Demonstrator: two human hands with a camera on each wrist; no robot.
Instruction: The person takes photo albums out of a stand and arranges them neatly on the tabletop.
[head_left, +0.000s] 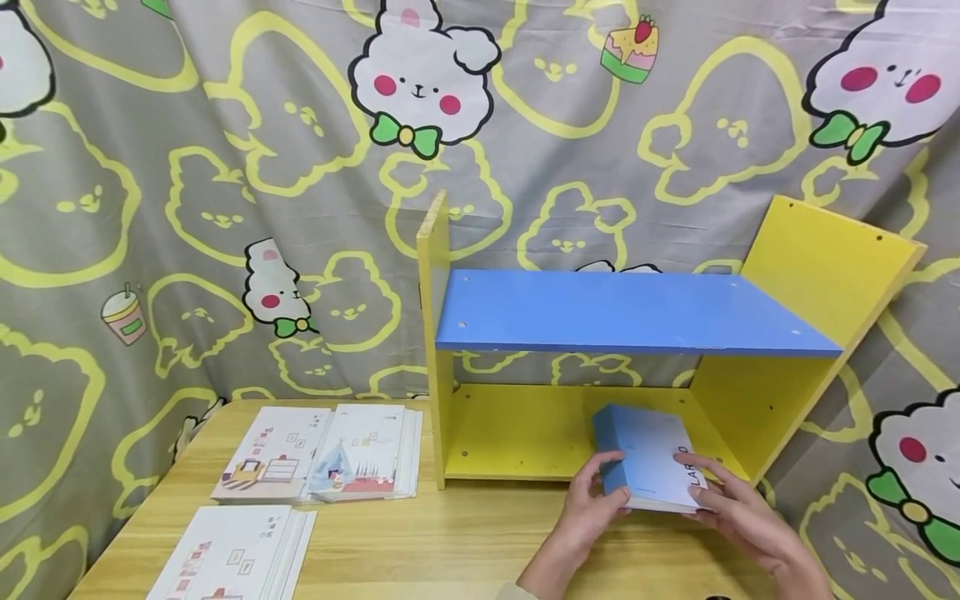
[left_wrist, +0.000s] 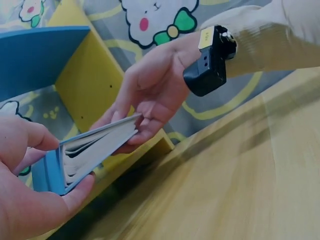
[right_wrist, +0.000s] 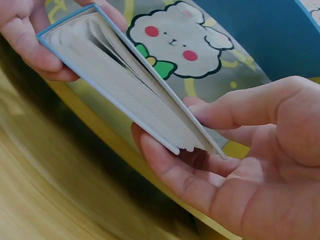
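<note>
Both hands hold a light blue hardcover book (head_left: 651, 454) at the front of the shelf's lower compartment. My left hand (head_left: 585, 508) pinches it at the spine side, thumb and fingers on opposite covers in the left wrist view. At the fore-edge side, my right hand (head_left: 738, 508) grips the other end, with its thumb (right_wrist: 225, 107) on one cover and fingers beneath. Facing the right wrist camera are the page edges (right_wrist: 115, 65), slightly fanned between the covers. Dark lettering runs along the top cover near the right fingers.
The shelf unit has yellow side panels (head_left: 817, 275), a blue middle board (head_left: 630, 308) and a yellow bottom board (head_left: 525, 425). Left of it on the wooden table (head_left: 420, 550) lie several stacks of white illustrated booklets (head_left: 277, 450). A patterned grey curtain (head_left: 315, 217) hangs behind.
</note>
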